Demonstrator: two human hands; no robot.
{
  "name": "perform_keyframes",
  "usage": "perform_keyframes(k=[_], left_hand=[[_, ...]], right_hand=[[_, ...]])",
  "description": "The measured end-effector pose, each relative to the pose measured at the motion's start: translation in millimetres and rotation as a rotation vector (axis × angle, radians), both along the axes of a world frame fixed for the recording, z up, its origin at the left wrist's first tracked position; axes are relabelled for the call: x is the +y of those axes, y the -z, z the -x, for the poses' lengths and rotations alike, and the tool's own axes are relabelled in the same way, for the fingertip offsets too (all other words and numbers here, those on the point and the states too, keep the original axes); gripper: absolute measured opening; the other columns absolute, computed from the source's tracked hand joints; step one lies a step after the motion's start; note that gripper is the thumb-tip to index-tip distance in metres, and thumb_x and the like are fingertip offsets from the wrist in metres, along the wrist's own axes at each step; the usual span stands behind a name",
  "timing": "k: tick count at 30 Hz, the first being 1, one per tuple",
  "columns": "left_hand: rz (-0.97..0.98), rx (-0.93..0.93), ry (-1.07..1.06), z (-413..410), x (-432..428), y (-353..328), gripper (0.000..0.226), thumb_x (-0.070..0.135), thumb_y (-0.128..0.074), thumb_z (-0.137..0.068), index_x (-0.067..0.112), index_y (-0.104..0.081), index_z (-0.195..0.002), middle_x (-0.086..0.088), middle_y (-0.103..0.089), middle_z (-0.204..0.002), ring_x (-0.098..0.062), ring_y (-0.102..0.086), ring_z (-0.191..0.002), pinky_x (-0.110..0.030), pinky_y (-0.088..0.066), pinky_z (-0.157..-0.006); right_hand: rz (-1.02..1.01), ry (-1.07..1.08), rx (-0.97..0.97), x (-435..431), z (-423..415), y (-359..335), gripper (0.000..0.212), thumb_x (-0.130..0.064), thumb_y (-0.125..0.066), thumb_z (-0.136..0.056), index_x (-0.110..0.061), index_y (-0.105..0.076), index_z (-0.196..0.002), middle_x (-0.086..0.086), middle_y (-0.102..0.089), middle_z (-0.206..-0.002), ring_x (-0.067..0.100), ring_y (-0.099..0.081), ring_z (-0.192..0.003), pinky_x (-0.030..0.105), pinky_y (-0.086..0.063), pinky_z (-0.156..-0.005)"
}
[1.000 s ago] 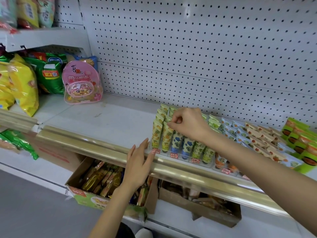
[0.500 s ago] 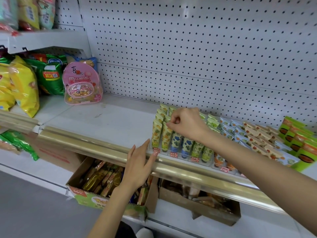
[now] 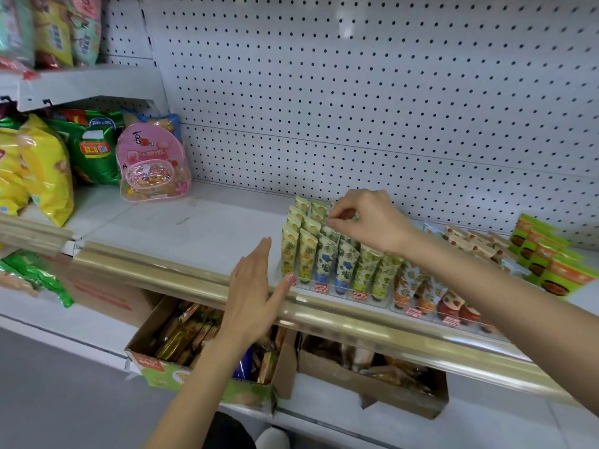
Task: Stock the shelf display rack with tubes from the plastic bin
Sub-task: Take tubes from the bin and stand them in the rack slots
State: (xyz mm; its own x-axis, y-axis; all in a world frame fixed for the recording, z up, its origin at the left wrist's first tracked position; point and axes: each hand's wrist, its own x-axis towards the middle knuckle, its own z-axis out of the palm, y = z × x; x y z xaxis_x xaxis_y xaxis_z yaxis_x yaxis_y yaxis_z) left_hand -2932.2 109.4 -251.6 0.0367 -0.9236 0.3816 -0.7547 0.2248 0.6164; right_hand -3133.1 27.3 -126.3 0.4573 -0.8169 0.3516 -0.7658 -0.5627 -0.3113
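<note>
A clear display rack [image 3: 376, 298] stands on the white shelf [image 3: 207, 228], filled with rows of upright patterned tubes [image 3: 308, 254] in yellow, blue, green and orange prints. My right hand [image 3: 369, 218] hovers over the middle rows, its thumb and forefinger pinched on the top of a tube [image 3: 330, 233] standing in the rack. My left hand [image 3: 256, 293] is flat and open, fingers apart, with the thumb touching the rack's front left corner. No plastic bin is in view.
A gold rail [image 3: 194, 280] edges the shelf front. Snack bags [image 3: 42, 170] and a pink pouch [image 3: 150, 166] sit at the left. Green boxes [image 3: 551, 260] stand at the right. Cardboard boxes [image 3: 207, 348] of goods sit on the shelf below. Pegboard backs the shelf.
My right hand has shifted slightly back along the rows, still pinching a tube top. My left hand has stayed at the rack's front corner.
</note>
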Motion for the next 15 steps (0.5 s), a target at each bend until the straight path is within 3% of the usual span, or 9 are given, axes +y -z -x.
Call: perform_keyframes(k=[2,5,10,15], left_hand=[[0.078,-0.077,0.018,4.2,-1.6,-14.3,0.077,0.066,-0.021,-0.091,0.024,-0.01,-0.153,0.005,-0.014,-0.16,0.0,-0.006,-0.142,-0.03,-0.001,-0.119],[0.173,-0.215,0.052,17.4,-3.7,-37.1,0.073,0.062,-0.022,-0.094,0.02,-0.017,-0.153,0.003,-0.017,-0.159,-0.002,-0.006,-0.143,-0.029,0.003,-0.119],[0.232,-0.359,0.129,50.4,-4.4,-55.1,0.073,0.063,-0.018,-0.095,0.017,-0.022,-0.152,0.001,-0.02,-0.159,-0.01,-0.012,-0.147,-0.031,0.003,-0.12],[0.26,-0.372,0.187,83.3,2.7,-48.7,0.069,0.059,-0.022,-0.097,0.016,-0.028,-0.15,0.003,-0.024,-0.157,-0.009,-0.016,-0.145,-0.03,0.0,-0.119]], right_hand=[[-0.026,-0.018,0.07,2.3,19.6,-10.8,0.022,-0.038,-0.064,-0.087,-0.023,-0.071,-0.101,-0.004,-0.066,-0.107,0.016,-0.059,-0.103,0.044,-0.037,-0.102],[-0.039,-0.003,0.15,6.4,52.5,-23.4,0.03,-0.04,-0.061,-0.089,-0.022,-0.068,-0.111,-0.003,-0.062,-0.12,0.016,-0.054,-0.113,0.041,-0.035,-0.104],[-0.035,0.063,0.157,14.0,104.5,-29.3,0.031,-0.036,-0.06,-0.09,-0.016,-0.068,-0.112,0.0,-0.063,-0.12,0.017,-0.056,-0.111,0.031,-0.039,-0.097],[-0.041,0.102,0.158,24.3,144.8,-28.3,0.027,-0.034,-0.063,-0.089,-0.018,-0.069,-0.109,0.0,-0.063,-0.116,0.016,-0.057,-0.109,0.031,-0.04,-0.096]])
